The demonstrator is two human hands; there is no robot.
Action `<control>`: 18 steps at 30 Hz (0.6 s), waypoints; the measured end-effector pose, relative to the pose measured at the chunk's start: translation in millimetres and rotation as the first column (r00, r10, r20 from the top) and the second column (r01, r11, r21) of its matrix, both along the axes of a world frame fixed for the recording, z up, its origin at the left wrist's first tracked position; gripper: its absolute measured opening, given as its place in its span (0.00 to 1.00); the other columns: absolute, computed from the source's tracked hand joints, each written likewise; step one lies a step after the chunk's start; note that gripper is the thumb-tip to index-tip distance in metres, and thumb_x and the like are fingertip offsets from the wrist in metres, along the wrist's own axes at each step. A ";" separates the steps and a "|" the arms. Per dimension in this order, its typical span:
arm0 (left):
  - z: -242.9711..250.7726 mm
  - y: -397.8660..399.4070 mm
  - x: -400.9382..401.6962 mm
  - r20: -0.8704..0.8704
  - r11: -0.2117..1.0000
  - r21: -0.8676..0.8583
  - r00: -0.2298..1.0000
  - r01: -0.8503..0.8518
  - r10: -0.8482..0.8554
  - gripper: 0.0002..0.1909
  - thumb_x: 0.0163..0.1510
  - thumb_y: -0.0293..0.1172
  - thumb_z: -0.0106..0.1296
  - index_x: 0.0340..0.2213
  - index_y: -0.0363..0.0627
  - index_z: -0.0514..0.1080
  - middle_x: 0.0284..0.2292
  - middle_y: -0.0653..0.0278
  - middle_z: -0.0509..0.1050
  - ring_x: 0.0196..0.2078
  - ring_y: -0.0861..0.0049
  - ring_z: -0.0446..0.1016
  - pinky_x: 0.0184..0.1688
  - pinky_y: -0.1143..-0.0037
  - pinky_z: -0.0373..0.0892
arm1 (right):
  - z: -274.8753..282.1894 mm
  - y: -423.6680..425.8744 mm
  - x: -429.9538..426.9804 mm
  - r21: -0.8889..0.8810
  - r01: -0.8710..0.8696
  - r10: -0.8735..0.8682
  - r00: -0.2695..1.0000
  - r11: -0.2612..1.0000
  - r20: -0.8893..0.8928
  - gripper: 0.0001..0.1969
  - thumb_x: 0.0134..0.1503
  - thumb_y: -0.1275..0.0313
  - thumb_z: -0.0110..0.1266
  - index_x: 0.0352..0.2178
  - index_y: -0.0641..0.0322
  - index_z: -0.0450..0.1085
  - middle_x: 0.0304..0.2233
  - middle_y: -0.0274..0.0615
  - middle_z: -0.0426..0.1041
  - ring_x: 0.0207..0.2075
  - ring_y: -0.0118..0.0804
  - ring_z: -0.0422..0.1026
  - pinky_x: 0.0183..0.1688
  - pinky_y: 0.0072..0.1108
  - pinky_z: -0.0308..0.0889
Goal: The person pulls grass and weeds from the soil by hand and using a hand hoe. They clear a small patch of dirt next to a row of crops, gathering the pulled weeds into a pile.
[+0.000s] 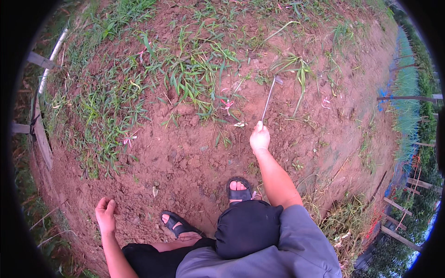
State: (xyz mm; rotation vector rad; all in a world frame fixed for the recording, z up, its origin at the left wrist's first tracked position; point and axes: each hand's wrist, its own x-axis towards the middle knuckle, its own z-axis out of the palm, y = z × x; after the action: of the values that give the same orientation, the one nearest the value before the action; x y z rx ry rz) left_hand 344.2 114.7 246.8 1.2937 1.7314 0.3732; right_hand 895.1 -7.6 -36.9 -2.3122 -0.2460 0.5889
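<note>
My right hand [260, 138] is closed around the grip of a small hand hoe [268, 99], reaching out ahead of me. Its thin metal shaft ends in a small flat blade, which is at the soil beside an uprooted-looking clump of long grass [301, 71]. The grip itself is hidden in my fist. Low on the left, my left hand [106, 213] hangs above bare reddish soil [139, 194] with its fingers curled in and nothing visible in it. Green weeds [191, 73] grow in a broad patch left of the hoe.
Pink ribbon strips [227, 104] lie among the weeds. My sandalled feet [240, 188] stand on the soil. Pulled dry grass [344, 222] is heaped at right. A wooden board [42, 135] and a pale pole [52, 60] edge the left; blue-green netting [406, 100] with wooden stakes borders the right.
</note>
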 end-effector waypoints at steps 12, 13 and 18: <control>8.6 -0.3 0.9 0.002 1.000 -0.004 1.000 -0.017 0.017 0.08 0.58 0.29 0.52 0.37 0.37 0.73 0.24 0.70 0.70 0.22 0.85 0.66 0.25 0.82 0.64 | 19.9 -18.2 -10.1 0.211 0.076 0.019 0.909 0.974 -0.417 0.26 0.67 0.52 0.40 0.24 0.64 0.66 0.17 0.36 0.67 0.21 0.31 0.70 0.26 0.25 0.65; 9.4 1.0 1.5 0.002 1.000 0.000 1.000 -0.025 0.025 0.08 0.58 0.29 0.52 0.37 0.37 0.73 0.24 0.70 0.70 0.22 0.86 0.66 0.25 0.82 0.64 | 14.3 -32.8 -14.3 0.156 -0.069 0.111 0.954 0.985 -0.278 0.26 0.66 0.52 0.40 0.26 0.65 0.68 0.17 0.36 0.67 0.20 0.32 0.69 0.26 0.26 0.65; 5.5 0.5 11.2 0.062 0.998 0.052 0.997 0.034 -0.038 0.09 0.59 0.28 0.52 0.38 0.35 0.73 0.24 0.68 0.72 0.21 0.85 0.67 0.25 0.82 0.64 | 2.4 -37.5 4.2 0.146 0.126 -0.084 0.961 0.981 -0.265 0.25 0.67 0.54 0.40 0.28 0.66 0.69 0.18 0.37 0.69 0.20 0.32 0.69 0.26 0.26 0.64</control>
State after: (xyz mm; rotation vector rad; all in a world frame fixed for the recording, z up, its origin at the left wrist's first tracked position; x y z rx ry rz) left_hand 355.4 115.2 252.3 1.3337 1.6530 0.4353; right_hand 899.2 -45.0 -34.5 -2.0530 -0.0442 0.7779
